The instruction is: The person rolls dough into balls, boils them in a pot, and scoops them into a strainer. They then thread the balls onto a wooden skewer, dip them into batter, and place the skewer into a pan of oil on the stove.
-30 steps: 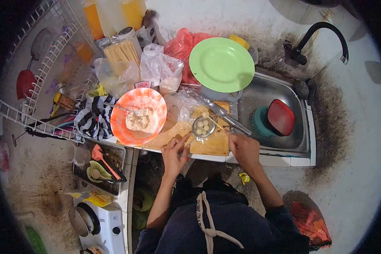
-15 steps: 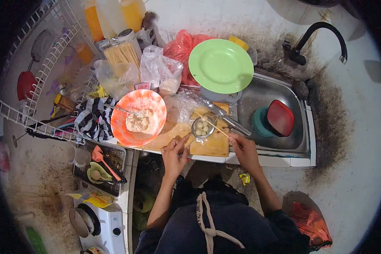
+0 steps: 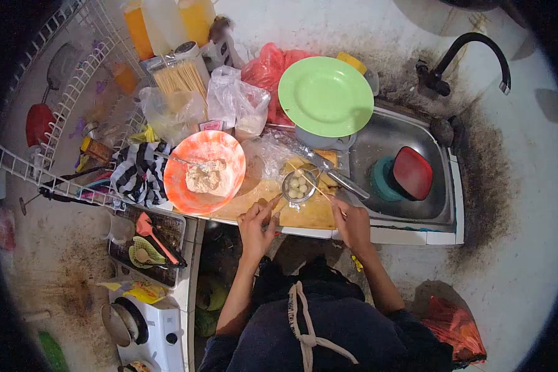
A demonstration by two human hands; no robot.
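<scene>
A small round metal bowl (image 3: pixel 284 193) stands on a wooden board (image 3: pixel 319 217), with several pale round balls (image 3: pixel 299 185) inside. My right hand (image 3: pixel 353 224) is closed on a thin wooden skewer (image 3: pixel 322 193), which slants up and left over the bowl with its far end among the balls. My left hand (image 3: pixel 256 228) is at the bowl's lower left, fingers curled with index finger and thumb forward. Something thin may lie between them; I cannot make it out. To the left, an orange-and-white bowl (image 3: pixel 175 197) holds lumpy pale dough (image 3: pixel 204 180) and a spoon handle.
A long metal-handled utensil (image 3: pixel 353 186) lies right of the board. Behind are a green plate (image 3: pixel 325 93) on a pot, plastic bags (image 3: pixel 235 99) and a pack of skewers (image 3: pixel 180 79). The sink (image 3: pixel 384 133) holds a red container (image 3: pixel 412 173). A wire rack (image 3: pixel 56 127) stands left.
My right hand has moved slightly down and left, turning more over the skewer, whose angle has become steeper. The left hand stays almost in place. The view has shifted very slightly.
</scene>
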